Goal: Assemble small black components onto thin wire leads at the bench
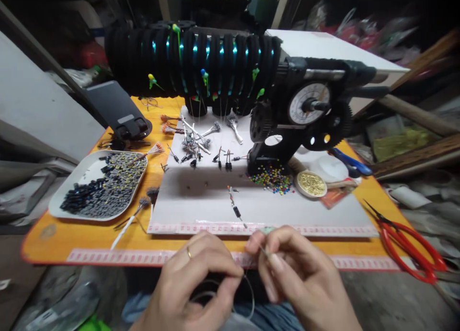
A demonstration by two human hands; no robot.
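Observation:
My left hand (201, 278), with a ring on one finger, is closed in a pinch on a thin pale line (252, 297) near the table's front edge. The line hangs below the hands in a loose loop. Close by, my right hand (298, 278) pinches the line between thumb and fingertips; any small piece there is too blurred to make out. Just beyond the hands, a short string of small parts with a black piece (236, 211) lies on the white board (201, 201). Several similar black pieces (228, 164) rest farther back on the board.
Behind stands a black ribbed roller (125, 58) wound with shiny blue-green line, with a dial (309, 103). A white tray (53, 204) of small parts is left. Right are coloured beads (275, 177), a dish (312, 193) of gold bits, red-handled scissors (413, 247) and blue-handled pliers (354, 163).

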